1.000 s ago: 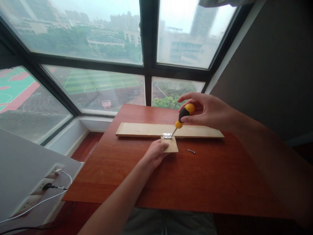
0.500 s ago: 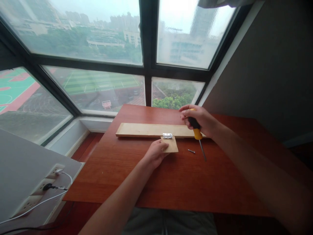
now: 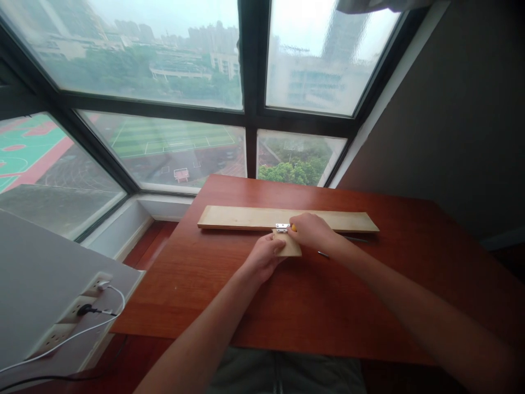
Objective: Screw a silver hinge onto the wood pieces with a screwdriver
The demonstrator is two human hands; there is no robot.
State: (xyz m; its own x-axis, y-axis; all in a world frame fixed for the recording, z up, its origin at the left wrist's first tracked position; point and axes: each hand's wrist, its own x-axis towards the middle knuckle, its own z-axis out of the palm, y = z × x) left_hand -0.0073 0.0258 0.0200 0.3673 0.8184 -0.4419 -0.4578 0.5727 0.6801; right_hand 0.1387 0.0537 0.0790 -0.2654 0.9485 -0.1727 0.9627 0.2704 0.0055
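The left hand (image 3: pixel 266 256) rests on the small board (image 3: pixel 289 247). Its fingers are bent over the near left edge of that board and press it down on the surface (image 3: pixel 311 306). It pins the board flat and does not wrap around it.

The small board lies flat, right against the near side of the long board (image 3: pixel 246 218). The long board lies flat too, across the far part of the surface, from left to right.

A little metal hinge (image 3: pixel 281 226) sits where the two boards meet. It lies across both of them.

The right hand (image 3: pixel 314 232) is curled shut, just to the right of the hinge. It lies over the right part of the small board and the near edge of the long board. A bit of yellow peeks out of the fist next to the hinge. That is the handle of the screwdriver (image 3: pixel 293 227). A thin dark rod (image 3: pixel 355 239) sticks out on the other side of the hand and lies along the near edge of the long board. That looks like the screwdriver's shaft. So the right hand is closed around the screwdriver.

The two hands are very near each other, with the small board between them. I cannot tell if they touch.

A small screw (image 3: pixel 322 254) lies on the surface, just beside the right wrist.

Far to the left there is a power strip (image 3: pixel 65 320) with a white cable (image 3: pixel 117 298) plugged in.
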